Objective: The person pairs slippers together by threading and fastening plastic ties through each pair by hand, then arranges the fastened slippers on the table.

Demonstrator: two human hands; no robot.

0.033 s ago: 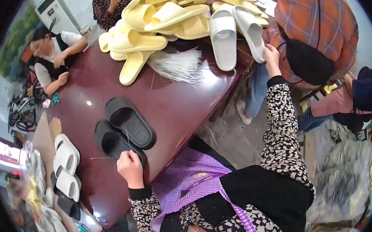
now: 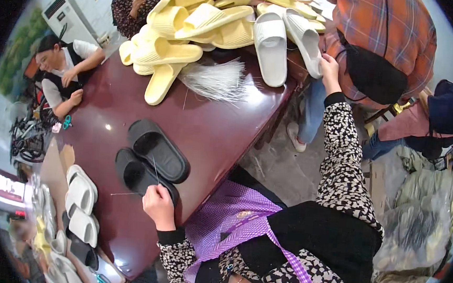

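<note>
My left hand (image 2: 159,206) pinches a thin pale strand (image 2: 155,169), like a plastic or wire tie, at the near end of a pair of black slippers. One black slipper (image 2: 163,157) lies beside the other black slipper (image 2: 130,170) on the dark red table. With my right arm stretched forward, my right hand (image 2: 330,71) grips the heel end of a light grey slipper (image 2: 306,44) at the table's far right edge. Another light grey slipper (image 2: 270,52) lies right beside it. A loose bundle of similar strands (image 2: 215,82) rests in front of the slipper pile.
Yellow slippers (image 2: 167,50) are heaped at the far side of the dark red table (image 2: 217,127). White slippers (image 2: 82,197) and a pair of scissors (image 2: 104,281) are at left. A person in an orange checked shirt (image 2: 387,26) stands close by my right hand; another person (image 2: 66,67) sits at far left.
</note>
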